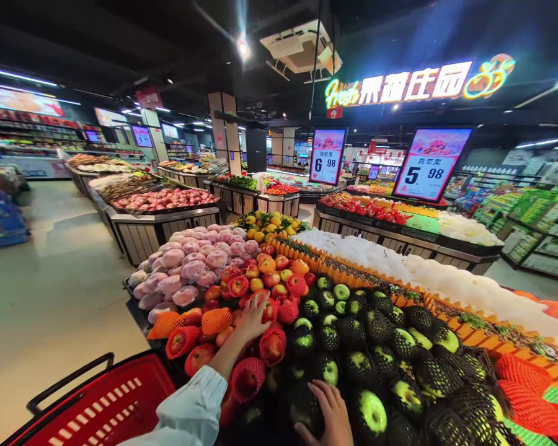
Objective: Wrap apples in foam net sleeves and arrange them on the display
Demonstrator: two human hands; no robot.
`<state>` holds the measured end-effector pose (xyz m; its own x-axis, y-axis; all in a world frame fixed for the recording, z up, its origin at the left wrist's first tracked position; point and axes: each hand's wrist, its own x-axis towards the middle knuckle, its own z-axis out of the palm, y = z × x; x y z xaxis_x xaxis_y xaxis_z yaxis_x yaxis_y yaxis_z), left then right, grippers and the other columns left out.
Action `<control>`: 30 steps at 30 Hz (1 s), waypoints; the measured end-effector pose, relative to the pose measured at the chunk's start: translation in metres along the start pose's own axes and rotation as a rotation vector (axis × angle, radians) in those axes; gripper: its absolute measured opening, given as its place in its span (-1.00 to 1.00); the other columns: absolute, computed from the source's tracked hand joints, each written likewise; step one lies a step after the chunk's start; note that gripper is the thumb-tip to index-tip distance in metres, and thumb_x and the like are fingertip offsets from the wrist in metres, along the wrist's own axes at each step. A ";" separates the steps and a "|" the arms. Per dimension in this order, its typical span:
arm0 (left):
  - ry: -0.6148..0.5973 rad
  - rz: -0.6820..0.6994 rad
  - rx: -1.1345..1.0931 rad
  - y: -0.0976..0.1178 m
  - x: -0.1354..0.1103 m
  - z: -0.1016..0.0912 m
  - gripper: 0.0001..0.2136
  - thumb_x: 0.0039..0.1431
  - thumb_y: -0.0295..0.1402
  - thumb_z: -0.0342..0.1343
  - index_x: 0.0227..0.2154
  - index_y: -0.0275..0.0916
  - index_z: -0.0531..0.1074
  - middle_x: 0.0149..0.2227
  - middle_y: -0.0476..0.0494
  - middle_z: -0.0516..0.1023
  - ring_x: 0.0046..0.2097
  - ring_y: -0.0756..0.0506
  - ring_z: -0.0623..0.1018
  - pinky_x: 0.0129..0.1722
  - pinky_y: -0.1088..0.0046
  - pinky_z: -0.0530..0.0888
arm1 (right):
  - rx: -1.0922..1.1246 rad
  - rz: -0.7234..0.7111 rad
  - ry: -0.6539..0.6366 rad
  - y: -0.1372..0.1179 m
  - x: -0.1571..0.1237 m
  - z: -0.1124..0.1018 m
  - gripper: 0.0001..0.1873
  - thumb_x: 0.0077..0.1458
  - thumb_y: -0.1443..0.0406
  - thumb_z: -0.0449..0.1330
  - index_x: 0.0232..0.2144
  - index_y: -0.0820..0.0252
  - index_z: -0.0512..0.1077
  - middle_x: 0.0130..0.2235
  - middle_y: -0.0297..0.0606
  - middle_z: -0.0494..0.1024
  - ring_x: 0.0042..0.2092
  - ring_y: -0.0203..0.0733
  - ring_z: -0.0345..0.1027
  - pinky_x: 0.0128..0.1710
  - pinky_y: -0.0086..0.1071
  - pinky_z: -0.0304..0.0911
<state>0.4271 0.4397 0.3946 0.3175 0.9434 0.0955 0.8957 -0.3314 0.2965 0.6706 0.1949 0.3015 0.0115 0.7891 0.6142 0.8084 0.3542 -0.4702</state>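
My left hand (252, 319) reaches out over a pile of red apples (260, 291), its fingers wrapped around one red apple (263, 301) near the middle of the pile. Many apples sit in red or orange foam nets. My right hand (326, 412) rests low in the view on a green apple in a black foam net (304, 407), among many green apples (376, 353) netted the same way. A pale sleeve (190, 412) covers my left forearm.
A red shopping basket (102, 406) with a black handle sits at the lower left. Pink-wrapped fruit (199, 260) lies behind the apples, white netted fruit (446, 279) to the right. More produce stands (162, 210) and price screens (431, 162) stand beyond; an open floor aisle (51, 279) runs left.
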 end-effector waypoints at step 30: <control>0.014 -1.114 -0.285 -0.181 -0.370 0.047 -0.73 0.25 -0.22 0.26 -0.12 -0.33 0.51 -0.07 -0.28 0.60 0.01 -0.22 0.57 0.10 0.09 0.48 | -0.164 -0.025 -0.172 -0.035 0.024 -0.022 -0.16 0.28 -0.24 0.03 0.22 0.35 0.40 0.14 0.17 0.54 0.09 0.27 0.43 0.05 0.05 0.33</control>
<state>0.1626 0.1497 0.2607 -0.6115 0.7121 -0.3448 0.5735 0.6992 0.4269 0.6557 0.1907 0.3462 -0.0982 0.8599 0.5009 0.8923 0.2990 -0.3384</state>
